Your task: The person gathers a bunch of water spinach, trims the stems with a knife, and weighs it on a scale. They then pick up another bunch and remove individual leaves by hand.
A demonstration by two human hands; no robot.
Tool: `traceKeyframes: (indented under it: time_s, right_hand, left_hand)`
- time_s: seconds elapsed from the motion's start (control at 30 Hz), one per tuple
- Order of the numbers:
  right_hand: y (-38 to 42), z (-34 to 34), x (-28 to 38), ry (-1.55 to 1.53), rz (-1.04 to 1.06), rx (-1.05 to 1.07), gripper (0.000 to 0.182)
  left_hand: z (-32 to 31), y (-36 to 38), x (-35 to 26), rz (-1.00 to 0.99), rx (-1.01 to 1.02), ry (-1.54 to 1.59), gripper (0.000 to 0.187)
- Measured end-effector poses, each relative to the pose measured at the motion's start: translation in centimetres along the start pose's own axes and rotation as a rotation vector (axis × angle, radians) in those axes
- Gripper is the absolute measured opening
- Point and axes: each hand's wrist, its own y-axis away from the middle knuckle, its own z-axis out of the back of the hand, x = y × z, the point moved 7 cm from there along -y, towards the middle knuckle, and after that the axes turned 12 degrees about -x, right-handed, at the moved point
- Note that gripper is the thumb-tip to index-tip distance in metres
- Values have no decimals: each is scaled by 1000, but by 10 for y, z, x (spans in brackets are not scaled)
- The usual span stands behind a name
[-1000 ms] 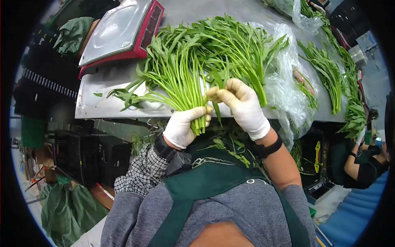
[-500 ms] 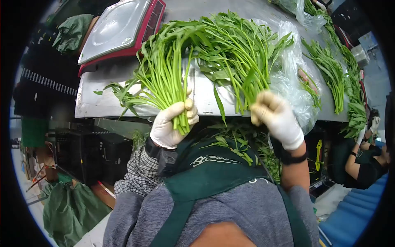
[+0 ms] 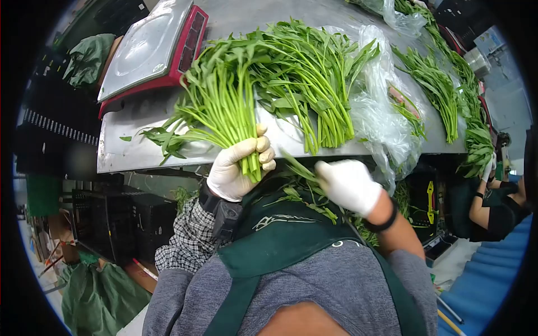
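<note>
My left hand [image 3: 238, 165], in a white glove, is wrapped round the cut stem ends of a bunch of water spinach [image 3: 227, 103], its leaves spreading over the metal table. Closed in front of my apron is my gloved right hand [image 3: 350, 185]. A long green leaf [image 3: 298, 166] sticks out from its fingers, below the table edge. Between and beyond my hands, a second pile of water spinach [image 3: 330, 106] lies with its stems towards me. Loose leaves [image 3: 308, 197] rest on the dark green apron [image 3: 286, 246].
A red scale [image 3: 174, 67] with a steel pan stands at the left of the metal table [image 3: 129, 151]. Clear plastic bags [image 3: 384, 106] and more greens [image 3: 440, 92] lie to the right. Black crates [image 3: 101, 218] stand below left. Another person's arm [image 3: 482, 201] shows at far right.
My right hand has left the stems of the second pile and moved down and left to my apron, now with a leaf in it. My left hand keeps its bunch.
</note>
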Motion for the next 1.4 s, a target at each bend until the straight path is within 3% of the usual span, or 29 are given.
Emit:
traceKeyframes:
  time_s: [0.1,0.13,0.2,0.3,0.33,0.4,0.53,0.6,0.73,1.07,1.27,1.3,1.37,1.4]
  right_hand:
    - [61,12,-50,157,-157,297,10]
    - [62,16,-50,163,-162,304,10]
    - [46,42,-32,32,-68,-37,17]
    - [2,34,-1,-64,-94,-350,22]
    - [-8,25,1,-74,-92,-358,22]
    - [-18,0,-11,15,-246,-205,19]
    - [-19,10,-8,-44,-170,-333,17]
    - [-16,18,-7,-549,-353,-351,12]
    - [-20,8,5,-872,-440,-295,9]
    - [-27,8,19,-716,-309,-339,9]
    - [-31,7,31,-624,-105,-376,13]
    - [-31,14,26,-622,-106,-379,13]
    - [-32,2,14,-830,-301,-58,21]
    - [-37,4,3,-803,-336,-139,28]
  left_hand:
    - [7,-2,-7,-66,-7,-54,29]
    - [17,-4,-4,-50,-75,-80,28]
    - [31,-11,5,1,-146,-95,25]
    - [29,-9,12,-18,-161,-81,24]
    - [29,-7,12,-12,-154,-73,23]
    - [28,-3,11,-20,-156,-70,22]
    - [27,-6,14,-47,-196,-89,20]
    - [31,-8,16,-83,-291,-163,21]
    - [28,-7,18,-118,-401,-267,23]
    - [26,-6,16,-177,-418,-238,28]
    - [32,-6,18,-133,-422,-268,24]
    - [34,-6,19,-118,-433,-274,22]
    - [32,-4,17,-119,-428,-270,19]
    - [33,-3,17,-103,-426,-288,18]
